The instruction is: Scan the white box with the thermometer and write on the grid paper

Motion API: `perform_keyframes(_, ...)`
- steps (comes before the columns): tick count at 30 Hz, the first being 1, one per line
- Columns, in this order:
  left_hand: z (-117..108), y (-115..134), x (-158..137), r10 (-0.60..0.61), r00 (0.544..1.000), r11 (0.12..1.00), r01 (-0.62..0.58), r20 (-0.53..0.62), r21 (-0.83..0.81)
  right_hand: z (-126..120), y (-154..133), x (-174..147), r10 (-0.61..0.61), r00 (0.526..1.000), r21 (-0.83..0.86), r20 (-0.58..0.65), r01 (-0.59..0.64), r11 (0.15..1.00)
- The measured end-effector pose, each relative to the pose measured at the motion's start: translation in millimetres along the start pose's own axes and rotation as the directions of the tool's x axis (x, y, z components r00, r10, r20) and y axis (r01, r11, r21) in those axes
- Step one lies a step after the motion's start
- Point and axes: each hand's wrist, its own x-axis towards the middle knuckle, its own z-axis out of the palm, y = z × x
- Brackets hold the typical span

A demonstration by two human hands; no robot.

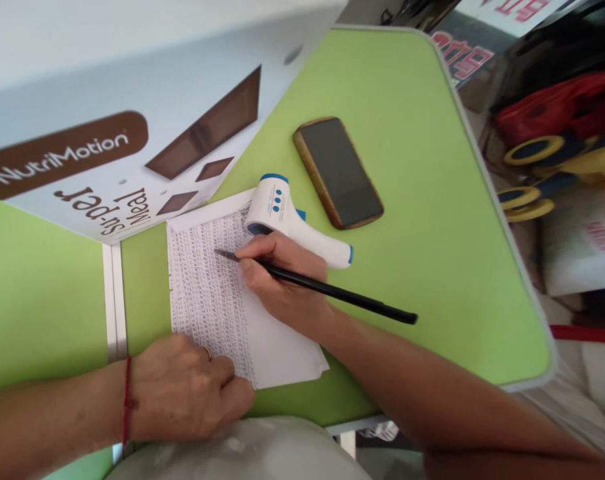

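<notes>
My right hand (287, 280) grips a slim black pen (352, 297) in a pinch, with its tapered grey tip pointing to the left over the written part of a paper sheet (282, 343). Columns of small handwritten marks cover the sheet's left and middle, while its lower right is blank. My left hand (187, 387) is curled closed on the lower left edge of the sheet; its fingertips are hidden beneath it, and no object shows in it. Just beyond my right hand lies a white and blue infrared thermometer (307, 233), partly on the sheet.
A smartphone (342, 173) in a brown case lies on the green table (432, 233). At the left stands a white NutriMotion box (182, 87). Past the table's right edge are a red bag (557, 110), yellow-handled scissors (532, 150) and a white sack (582, 233).
</notes>
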Motion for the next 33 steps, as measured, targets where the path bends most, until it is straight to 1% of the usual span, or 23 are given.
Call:
perform_keyframes(3, -0.1, -0.7, 0.7, -0.005, 1.000, 1.000, 0.005, 0.001, 0.002, -1.1, -0.7, 0.4, -0.001, 0.998, 0.046, 0.055, -0.001, 0.999)
perform_keyframes(5, 0.5, -1.1, 1.0, -0.011, 1.000, 1.000, 0.011, 0.003, 0.004, -1.7, -1.0, 0.4, 0.001, 0.994, 0.054, 0.107, -0.007, 0.998)
perform_keyframes(7, 1.3, -1.2, 0.9, -0.012, 1.000, 1.000, 0.012, 0.003, 0.003, -1.6, -0.9, 0.2, 0.010, 0.991, 0.052, 0.133, -0.017, 0.999)
perform_keyframes(13, 2.1, -0.9, 0.3, 0.002, 1.000, 1.000, -0.002, 0.019, 0.008, 0.6, 1.0, -0.9, 0.028, 0.987, 0.042, 0.160, -0.035, 0.998)
perform_keyframes(18, 1.1, -0.8, 0.5, 0.003, 0.999, 1.000, -0.003, 0.043, 0.007, -1.3, 0.3, 0.1, -0.028, 0.983, 0.005, 0.184, 0.028, 1.000)
perform_keyframes(23, 1.7, -0.8, 0.3, -0.003, 1.000, 1.000, 0.003, 0.017, 0.001, -1.8, 0.3, -0.7, 0.004, 0.984, 0.006, 0.180, -0.005, 1.000)
perform_keyframes(26, 1.4, -1.0, 0.5, -0.002, 1.000, 1.000, 0.003, 0.017, -0.007, -1.4, 0.3, -1.0, 0.002, 0.986, 0.023, 0.170, -0.006, 1.000)
perform_keyframes(33, 1.1, -0.8, 0.6, 0.002, 1.000, 1.000, -0.002, 0.023, -0.005, -0.7, -1.9, 0.7, 0.000, 0.995, 0.001, 0.104, 0.000, 1.000)
